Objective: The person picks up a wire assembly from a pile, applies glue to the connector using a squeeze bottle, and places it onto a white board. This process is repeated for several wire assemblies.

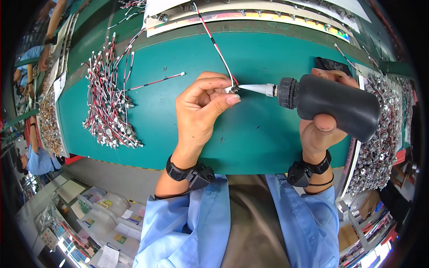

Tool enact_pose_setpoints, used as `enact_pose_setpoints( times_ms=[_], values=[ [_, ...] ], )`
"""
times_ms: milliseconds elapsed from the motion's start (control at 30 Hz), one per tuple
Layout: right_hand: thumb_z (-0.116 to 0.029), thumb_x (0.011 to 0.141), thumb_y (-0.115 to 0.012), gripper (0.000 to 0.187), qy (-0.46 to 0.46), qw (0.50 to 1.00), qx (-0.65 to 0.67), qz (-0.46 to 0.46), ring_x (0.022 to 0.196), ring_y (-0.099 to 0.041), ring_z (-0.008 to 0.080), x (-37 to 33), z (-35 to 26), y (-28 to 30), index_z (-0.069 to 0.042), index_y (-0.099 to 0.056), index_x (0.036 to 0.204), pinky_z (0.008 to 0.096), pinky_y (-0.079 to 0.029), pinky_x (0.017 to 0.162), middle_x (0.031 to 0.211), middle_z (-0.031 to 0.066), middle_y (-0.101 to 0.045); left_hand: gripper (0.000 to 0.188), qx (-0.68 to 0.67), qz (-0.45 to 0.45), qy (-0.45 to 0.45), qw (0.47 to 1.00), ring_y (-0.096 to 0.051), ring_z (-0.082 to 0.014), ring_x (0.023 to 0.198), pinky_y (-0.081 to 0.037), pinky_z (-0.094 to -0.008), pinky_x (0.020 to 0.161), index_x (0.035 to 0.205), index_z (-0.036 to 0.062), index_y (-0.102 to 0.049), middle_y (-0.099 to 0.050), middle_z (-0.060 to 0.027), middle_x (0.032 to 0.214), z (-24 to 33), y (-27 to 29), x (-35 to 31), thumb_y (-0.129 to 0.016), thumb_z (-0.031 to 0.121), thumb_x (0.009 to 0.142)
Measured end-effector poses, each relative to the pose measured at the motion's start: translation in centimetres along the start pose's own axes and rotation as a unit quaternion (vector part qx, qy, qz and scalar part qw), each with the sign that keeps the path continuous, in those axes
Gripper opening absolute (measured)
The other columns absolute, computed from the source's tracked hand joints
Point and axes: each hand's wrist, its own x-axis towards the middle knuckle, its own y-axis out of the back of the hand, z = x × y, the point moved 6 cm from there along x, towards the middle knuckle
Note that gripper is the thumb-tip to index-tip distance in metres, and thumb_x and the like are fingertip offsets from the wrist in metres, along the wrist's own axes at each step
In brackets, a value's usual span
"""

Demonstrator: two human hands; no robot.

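Observation:
Between thumb and fingers, my left hand (199,105) pinches a small metal component (232,90) over the green mat. A red, white and black wire lead (216,46) runs from that part up toward the far edge. My right hand (322,120) grips a black squeeze bottle (342,105), tilted on its side. Its pale tapered nozzle (259,89) points left, with the tip at the component; whether it touches, I cannot tell. The fingers of my right hand wrap round the bottle's body, thumb on the near side.
A heap of wire leads with connectors (109,102) lies on the left of the green mat (250,147), one lead (156,81) sticking out. Trays of metal parts (375,147) stand at right. A white rack (250,20) holds parts along the back. Other people (40,161) work at far left.

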Motion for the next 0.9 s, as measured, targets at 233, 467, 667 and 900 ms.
enact_pose_setpoints(
  times_ms=[233,467,667,900],
  values=[
    [-0.047,0.061,-0.070,0.078,0.001,1.000,0.007,0.009,0.093,-0.053,0.0264,-0.2,0.1,0.1,0.001,-0.038,0.113,0.0381,-0.044,0.085,0.097,0.0158,-0.053,0.020,-0.002,-0.004,-0.004,1.000,-0.051,-0.0067,0.068,-0.043,-0.0176,0.060,0.087,-0.0039,-0.057,-0.054,-0.0069,0.088,0.0,-0.1,-0.1,-0.063,-0.010,0.069],
    [-0.048,0.060,-0.070,0.080,0.017,1.000,-0.009,-0.008,0.094,-0.053,0.0262,-0.3,0.0,0.2,0.001,-0.037,0.114,0.0382,-0.043,0.087,0.097,0.0156,-0.053,0.021,-0.006,-0.010,-0.011,1.000,-0.051,-0.0069,0.069,-0.043,-0.0178,0.060,0.088,-0.0038,-0.057,-0.054,-0.0069,0.089,0.0,-0.1,-0.1,-0.063,-0.010,0.069],
    [-0.047,0.060,-0.071,0.081,0.010,1.000,0.004,0.028,0.094,-0.053,0.0267,-0.3,0.1,0.3,0.003,-0.037,0.114,0.0380,-0.043,0.086,0.098,0.0167,-0.053,0.020,-0.001,-0.008,-0.009,1.000,-0.051,-0.0068,0.069,-0.043,-0.0179,0.061,0.088,-0.0038,-0.058,-0.054,-0.0072,0.090,0.0,0.0,0.0,-0.063,-0.010,0.069],
    [-0.029,0.066,-0.073,0.064,0.036,0.998,0.037,0.024,0.085,-0.058,0.0279,0.8,0.4,0.3,0.007,-0.041,0.108,0.0378,-0.045,0.081,0.099,0.0149,-0.054,0.020,-0.001,-0.005,-0.001,1.000,-0.050,-0.0072,0.068,-0.043,-0.0182,0.061,0.088,-0.0040,-0.058,-0.055,-0.0077,0.090,0.1,0.1,0.0,-0.063,-0.008,0.070]
  ],
)
